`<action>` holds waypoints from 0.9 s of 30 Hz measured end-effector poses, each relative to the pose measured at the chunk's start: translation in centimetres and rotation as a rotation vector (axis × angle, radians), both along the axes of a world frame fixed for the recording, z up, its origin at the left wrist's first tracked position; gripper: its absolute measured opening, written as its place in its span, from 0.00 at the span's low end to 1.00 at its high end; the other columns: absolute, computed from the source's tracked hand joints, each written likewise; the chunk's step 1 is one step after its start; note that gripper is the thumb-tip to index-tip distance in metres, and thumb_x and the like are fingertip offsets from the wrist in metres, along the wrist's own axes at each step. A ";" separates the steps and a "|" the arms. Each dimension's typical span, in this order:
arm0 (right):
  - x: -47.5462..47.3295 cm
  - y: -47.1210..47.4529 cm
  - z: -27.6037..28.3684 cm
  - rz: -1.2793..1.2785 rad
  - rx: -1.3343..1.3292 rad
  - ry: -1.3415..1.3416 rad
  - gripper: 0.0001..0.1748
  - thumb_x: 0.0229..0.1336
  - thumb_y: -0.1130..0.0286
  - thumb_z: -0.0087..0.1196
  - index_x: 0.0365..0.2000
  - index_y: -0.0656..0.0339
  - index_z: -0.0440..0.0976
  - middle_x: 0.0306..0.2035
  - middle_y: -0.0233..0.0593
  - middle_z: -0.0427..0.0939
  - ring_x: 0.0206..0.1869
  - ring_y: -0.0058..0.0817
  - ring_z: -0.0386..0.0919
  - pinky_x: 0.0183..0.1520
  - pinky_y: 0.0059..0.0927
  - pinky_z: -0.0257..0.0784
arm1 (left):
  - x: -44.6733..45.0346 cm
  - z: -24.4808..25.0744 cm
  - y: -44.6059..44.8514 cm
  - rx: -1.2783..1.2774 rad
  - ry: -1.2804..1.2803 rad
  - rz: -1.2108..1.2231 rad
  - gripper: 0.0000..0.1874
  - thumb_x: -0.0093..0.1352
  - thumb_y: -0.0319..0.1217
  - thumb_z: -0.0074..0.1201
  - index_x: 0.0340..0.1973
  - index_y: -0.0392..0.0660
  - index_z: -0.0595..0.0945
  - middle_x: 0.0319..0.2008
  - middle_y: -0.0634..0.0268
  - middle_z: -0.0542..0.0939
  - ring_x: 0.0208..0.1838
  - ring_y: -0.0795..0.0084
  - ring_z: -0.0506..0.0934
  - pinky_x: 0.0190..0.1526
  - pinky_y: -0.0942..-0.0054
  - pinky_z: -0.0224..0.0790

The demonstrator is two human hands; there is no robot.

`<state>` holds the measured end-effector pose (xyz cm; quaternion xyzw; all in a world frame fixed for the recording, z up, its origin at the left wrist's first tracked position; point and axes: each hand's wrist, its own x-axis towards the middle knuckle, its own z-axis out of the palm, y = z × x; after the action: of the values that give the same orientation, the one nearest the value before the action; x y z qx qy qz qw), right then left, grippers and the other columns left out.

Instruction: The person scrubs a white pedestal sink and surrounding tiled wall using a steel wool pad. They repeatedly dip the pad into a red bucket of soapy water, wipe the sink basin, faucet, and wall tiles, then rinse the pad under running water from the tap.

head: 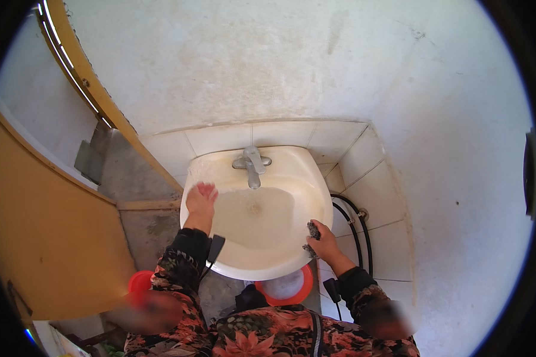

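Observation:
A cream ceramic washbasin (310, 178) holds cloudy water below a grey metal mixer tap (253, 167). My left hand (202, 198) is over the basin's left rim, its fingers blurred; whether it holds anything I cannot tell. Something clear and shiny, perhaps water, shows on the rim's back left corner. At the basin's right side, my right hand (324, 241) grips a dark grey scouring pad (313, 230), which sticks out between thumb and fingers.
Under the basin's front stands a red basin (307, 285) with whitish contents. Another red container (139, 281) is at the lower left. Black hoses (367, 241) run along the tiled wall on the right. A yellow door (49, 232) and its frame are on the left.

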<state>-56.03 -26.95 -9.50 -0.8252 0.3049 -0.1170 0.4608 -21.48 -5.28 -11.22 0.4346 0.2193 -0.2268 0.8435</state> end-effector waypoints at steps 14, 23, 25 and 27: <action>0.0 0.7 1.7 -0.049 0.028 0.045 0.33 0.48 0.68 0.59 0.57 0.60 0.68 0.49 0.50 0.74 0.52 0.44 0.74 0.56 0.36 0.69 | -2.5 -3.1 -3.9 0.108 -0.216 -0.261 0.20 0.71 0.38 0.46 0.56 0.43 0.72 0.55 0.53 0.74 0.58 0.58 0.72 0.51 0.51 0.71; -0.2 0.6 0.7 -0.047 0.014 -0.010 0.33 0.48 0.67 0.59 0.58 0.60 0.67 0.50 0.52 0.74 0.53 0.46 0.74 0.56 0.37 0.69 | -6.3 -3.3 -2.3 0.159 0.079 -0.491 0.15 0.72 0.36 0.46 0.50 0.43 0.77 0.46 0.57 0.80 0.48 0.63 0.78 0.47 0.61 0.73; -0.2 0.7 0.8 -0.057 0.006 -0.032 0.33 0.48 0.67 0.59 0.58 0.60 0.67 0.49 0.52 0.74 0.52 0.46 0.74 0.56 0.36 0.69 | -5.6 -2.3 -3.3 -0.151 0.083 -0.533 0.14 0.73 0.35 0.46 0.48 0.43 0.78 0.43 0.58 0.81 0.46 0.64 0.80 0.46 0.63 0.74; -0.3 0.9 0.9 -0.053 0.003 -0.027 0.33 0.49 0.66 0.59 0.58 0.60 0.67 0.49 0.52 0.74 0.52 0.46 0.74 0.55 0.36 0.70 | -4.1 -0.8 -3.5 -0.073 -0.124 -0.533 0.13 0.73 0.35 0.46 0.47 0.43 0.79 0.41 0.59 0.82 0.44 0.66 0.81 0.45 0.65 0.75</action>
<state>-56.32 -26.09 -8.55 -0.8144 0.3205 -0.1398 0.4630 -25.57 -8.82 -12.00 0.4593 0.0371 -0.4214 0.7811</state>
